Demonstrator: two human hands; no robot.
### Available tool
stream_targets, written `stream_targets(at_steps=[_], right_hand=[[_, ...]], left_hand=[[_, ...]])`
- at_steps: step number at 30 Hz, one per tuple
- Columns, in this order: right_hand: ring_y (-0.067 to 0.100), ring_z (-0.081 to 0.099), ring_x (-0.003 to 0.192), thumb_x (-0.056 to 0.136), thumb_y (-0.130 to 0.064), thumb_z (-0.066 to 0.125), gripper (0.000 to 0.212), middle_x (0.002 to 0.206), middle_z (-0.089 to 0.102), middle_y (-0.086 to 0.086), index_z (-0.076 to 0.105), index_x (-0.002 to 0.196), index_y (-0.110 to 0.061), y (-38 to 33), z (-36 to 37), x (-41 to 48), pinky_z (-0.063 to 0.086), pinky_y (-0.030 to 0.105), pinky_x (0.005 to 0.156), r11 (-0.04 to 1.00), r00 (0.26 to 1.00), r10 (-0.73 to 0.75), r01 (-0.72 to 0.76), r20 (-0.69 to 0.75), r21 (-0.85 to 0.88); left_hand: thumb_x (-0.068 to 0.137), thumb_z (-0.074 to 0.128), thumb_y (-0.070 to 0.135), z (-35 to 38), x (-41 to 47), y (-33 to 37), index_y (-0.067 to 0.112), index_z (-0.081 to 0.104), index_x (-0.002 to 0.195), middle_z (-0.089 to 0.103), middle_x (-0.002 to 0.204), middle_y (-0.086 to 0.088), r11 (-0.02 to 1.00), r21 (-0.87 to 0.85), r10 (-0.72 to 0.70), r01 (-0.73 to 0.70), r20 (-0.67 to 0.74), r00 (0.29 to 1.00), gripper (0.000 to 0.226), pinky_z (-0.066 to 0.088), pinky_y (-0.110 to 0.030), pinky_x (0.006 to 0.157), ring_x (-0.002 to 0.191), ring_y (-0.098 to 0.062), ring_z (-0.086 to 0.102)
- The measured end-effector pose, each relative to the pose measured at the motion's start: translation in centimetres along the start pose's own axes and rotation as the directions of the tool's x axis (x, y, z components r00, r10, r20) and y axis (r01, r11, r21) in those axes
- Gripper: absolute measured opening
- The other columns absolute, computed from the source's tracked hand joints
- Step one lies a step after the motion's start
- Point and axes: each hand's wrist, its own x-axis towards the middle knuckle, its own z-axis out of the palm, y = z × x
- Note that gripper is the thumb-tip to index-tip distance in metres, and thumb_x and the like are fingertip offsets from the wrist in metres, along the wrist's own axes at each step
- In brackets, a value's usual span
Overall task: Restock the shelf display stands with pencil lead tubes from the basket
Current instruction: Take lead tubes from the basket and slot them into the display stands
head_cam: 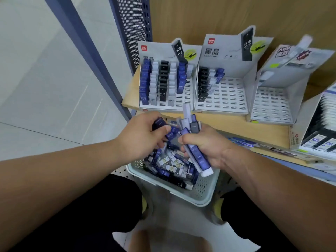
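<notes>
A pale green basket (205, 194) full of loose pencil lead tubes (171, 166) stands on the floor between my knees. Above it, my left hand (143, 135) pinches a dark blue tube (160, 122). Beside it, my right hand (205, 144) grips a bundle of several blue, white and grey tubes (190, 137). On the wooden shelf stand three grey display stands: the left stand (187, 104) is mostly filled with rows of tubes, the middle stand (229, 95) holds tubes only at its left side, and the right stand (272, 106) has bare slots.
The shelf's wooden edge (245, 128) runs just beyond my hands. A perforated dark metal upright (131, 30) borders the shelf on the left. Another box of stationery (320, 131) sits at the far right. Grey tiled floor (45, 79) lies to the left.
</notes>
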Motion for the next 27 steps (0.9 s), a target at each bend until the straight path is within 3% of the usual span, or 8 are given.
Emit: stream_targets(at_steps=[2, 4, 8, 11, 16, 21, 27], right_hand=[[0.025, 0.060, 0.060, 0.086, 0.005, 0.068, 0.014, 0.067, 0.061, 0.014, 0.067, 0.083, -0.008, -1.8, -0.7, -1.7, 0.055, 0.036, 0.061, 0.999, 0.998, -0.053, 0.054, -0.035, 0.009], [0.024, 0.060, 0.060, 0.086, 0.005, 0.067, 0.012, 0.068, 0.061, 0.014, 0.068, 0.084, -0.007, -3.8, -1.1, -3.6, 0.053, 0.033, 0.058, 0.992, 0.992, -0.116, 0.119, -0.057, 0.042], [0.022, 0.057, 0.057, 0.087, 0.005, 0.065, 0.010, 0.065, 0.059, 0.014, 0.066, 0.086, -0.004, -7.7, -2.0, -8.0, 0.051, 0.030, 0.053, 0.962, 0.962, -0.240, 0.254, -0.130, 0.104], [0.020, 0.056, 0.054, 0.088, 0.001, 0.067, 0.008, 0.064, 0.058, 0.013, 0.065, 0.084, -0.006, -8.9, -2.9, -10.1, 0.050, 0.030, 0.051, 0.944, 0.937, -0.271, 0.303, -0.220, 0.127], [0.016, 0.056, 0.046, 0.088, -0.002, 0.067, 0.011, 0.061, 0.057, 0.009, 0.062, 0.081, -0.009, -10.5, -4.0, -10.5, 0.050, 0.027, 0.047, 0.935, 0.914, -0.255, 0.317, -0.314, 0.161], [0.016, 0.056, 0.048, 0.085, 0.000, 0.071, 0.012, 0.059, 0.059, 0.006, 0.063, 0.086, -0.009, -10.7, -5.2, -9.5, 0.048, 0.025, 0.047, 0.940, 0.899, -0.248, 0.313, -0.361, 0.133], [0.016, 0.055, 0.039, 0.083, 0.009, 0.068, 0.019, 0.054, 0.055, 0.009, 0.061, 0.076, -0.008, -11.2, -5.6, -7.6, 0.044, 0.023, 0.039, 0.962, 0.900, -0.183, 0.247, -0.396, 0.117]], left_hand=[[0.097, 0.061, 0.013, -0.8, -1.0, 2.8, -0.003, 0.058, 0.101, 0.071, 0.082, -0.022, 0.954, -0.291, -0.078, 0.068, -0.023, 0.997, 0.016, 0.060, -0.041, 0.064, 0.066, -0.027, 0.071], [0.096, 0.061, 0.009, -1.3, -2.4, 5.5, -0.007, 0.055, 0.107, 0.071, 0.086, -0.024, 0.844, -0.529, -0.106, 0.090, -0.001, 0.994, 0.020, 0.058, -0.037, 0.061, 0.067, -0.029, 0.069], [0.094, 0.060, 0.005, -1.0, -4.8, 10.3, 0.003, 0.054, 0.102, 0.073, 0.088, -0.023, 0.684, -0.726, -0.066, 0.065, 0.028, 0.997, 0.010, 0.058, -0.030, 0.059, 0.066, -0.025, 0.069], [0.094, 0.060, 0.004, 0.1, -5.3, 12.5, 0.008, 0.050, 0.094, 0.074, 0.093, -0.021, 0.643, -0.762, -0.038, 0.074, 0.065, 0.997, 0.010, 0.058, -0.029, 0.059, 0.067, -0.024, 0.071], [0.094, 0.062, 0.005, 2.0, -3.8, 13.7, 0.010, 0.048, 0.100, 0.075, 0.098, -0.019, 0.652, -0.749, -0.053, 0.117, 0.109, 0.993, 0.016, 0.058, -0.030, 0.062, 0.070, -0.024, 0.072], [0.092, 0.066, 0.006, 2.8, -1.5, 13.4, 0.007, 0.049, 0.099, 0.074, 0.094, -0.020, 0.726, -0.676, -0.047, 0.126, 0.135, 0.990, 0.019, 0.056, -0.028, 0.056, 0.064, -0.022, 0.068], [0.085, 0.074, 0.003, 4.5, 1.2, 12.5, 0.009, 0.042, 0.085, 0.072, 0.079, -0.024, 0.819, -0.560, -0.079, 0.124, 0.104, 0.991, 0.033, 0.047, -0.028, 0.044, 0.052, -0.025, 0.064]])
